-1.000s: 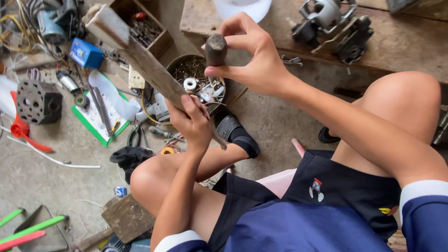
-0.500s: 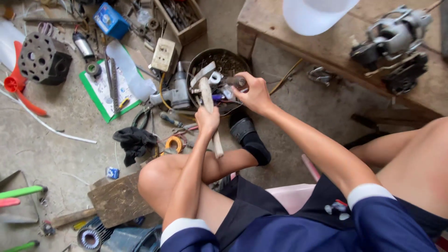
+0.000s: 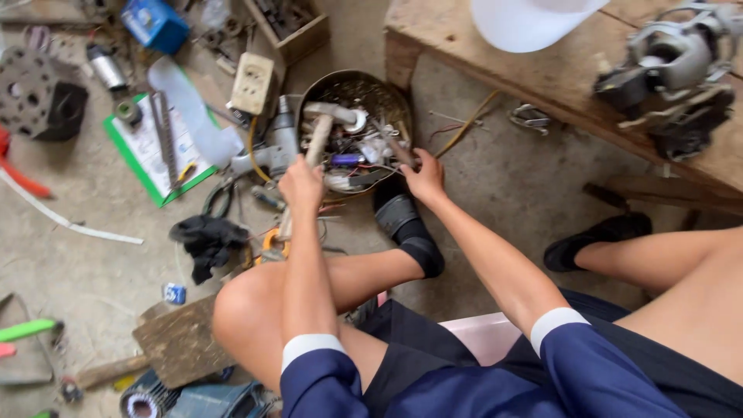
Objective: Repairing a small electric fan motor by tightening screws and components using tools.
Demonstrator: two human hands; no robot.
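I sit low over a round metal bowl [image 3: 353, 74] on the concrete floor; it is full of small metal parts, screws and wire bits. My left hand [image 3: 300, 184] grips a flat wooden stick [image 3: 318, 142] whose far end reaches into the bowl. My right hand [image 3: 424, 176] is at the bowl's near right rim, fingers closed around a dark rod-shaped piece [image 3: 396, 149] that lies among the parts. My left foot, in a black sandal [image 3: 402, 220], rests just in front of the bowl.
A wooden bench [image 3: 457, 58] at the right carries a white plastic dish [image 3: 526, 23] and a motor assembly [image 3: 673, 70]. On the floor at the left are pliers [image 3: 220, 197], a black cloth [image 3: 205, 240], a green-edged sheet [image 3: 143, 159], a white socket [image 3: 251, 81] and a wood block [image 3: 182, 340].
Both hands came down from in front of my face to the bowl. The right hand brought the dark piece to the bowl's rim; the stick's tip now rests among the parts.
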